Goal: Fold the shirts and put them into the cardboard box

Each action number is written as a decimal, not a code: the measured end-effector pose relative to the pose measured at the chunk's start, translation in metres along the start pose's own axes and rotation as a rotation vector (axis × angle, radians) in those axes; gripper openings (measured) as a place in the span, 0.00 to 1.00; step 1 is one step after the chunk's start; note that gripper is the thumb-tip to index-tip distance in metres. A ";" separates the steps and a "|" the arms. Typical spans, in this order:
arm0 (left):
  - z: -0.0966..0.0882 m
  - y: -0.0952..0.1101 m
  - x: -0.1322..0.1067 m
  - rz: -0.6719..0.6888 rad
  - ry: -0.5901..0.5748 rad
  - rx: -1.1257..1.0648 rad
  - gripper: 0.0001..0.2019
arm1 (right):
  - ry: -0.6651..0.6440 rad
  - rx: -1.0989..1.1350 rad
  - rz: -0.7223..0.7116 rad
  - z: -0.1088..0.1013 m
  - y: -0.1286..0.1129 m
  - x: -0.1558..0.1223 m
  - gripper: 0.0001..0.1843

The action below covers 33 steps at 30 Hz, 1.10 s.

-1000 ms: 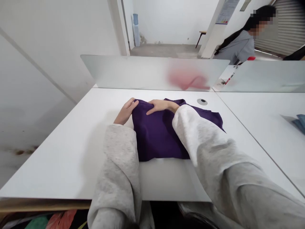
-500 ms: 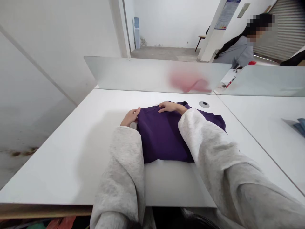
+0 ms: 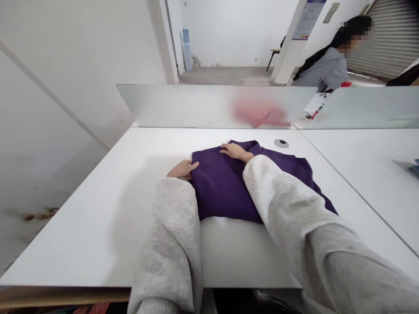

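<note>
Loose, pale heather-grey fleece sleeves (image 3: 173,231) are being worn on both arms, covering them down to the wrists.

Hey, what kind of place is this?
Likely a shared workroom: white desks split by frosted dividers, another person nearby, and a roller shutter behind.
</note>
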State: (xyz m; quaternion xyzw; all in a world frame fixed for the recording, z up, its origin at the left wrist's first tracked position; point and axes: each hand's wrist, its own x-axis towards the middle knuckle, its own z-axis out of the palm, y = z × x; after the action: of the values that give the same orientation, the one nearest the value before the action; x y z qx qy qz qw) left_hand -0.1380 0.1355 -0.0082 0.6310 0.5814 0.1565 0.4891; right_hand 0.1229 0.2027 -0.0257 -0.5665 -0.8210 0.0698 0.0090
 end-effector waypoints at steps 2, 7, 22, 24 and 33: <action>-0.003 0.002 -0.012 -0.034 -0.185 0.040 0.25 | 0.000 -0.025 0.018 0.003 -0.001 0.000 0.20; -0.007 0.003 -0.044 -0.027 -0.534 0.297 0.22 | -0.018 -0.068 0.029 0.004 -0.003 0.002 0.21; 0.040 -0.018 -0.125 0.093 -0.021 0.178 0.20 | 0.082 -0.163 0.104 0.018 -0.013 -0.011 0.22; 0.056 -0.029 -0.124 0.110 0.072 0.158 0.16 | 0.105 -0.170 0.112 0.020 -0.013 -0.013 0.23; 0.095 -0.021 -0.141 0.095 0.702 0.460 0.17 | 0.188 -0.146 0.129 0.023 -0.015 -0.020 0.21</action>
State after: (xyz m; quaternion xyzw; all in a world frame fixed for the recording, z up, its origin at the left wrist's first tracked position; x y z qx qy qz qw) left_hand -0.1165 -0.0343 -0.0170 0.6583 0.7028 0.2503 0.1001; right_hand 0.1142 0.1770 -0.0452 -0.6211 -0.7815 -0.0431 0.0401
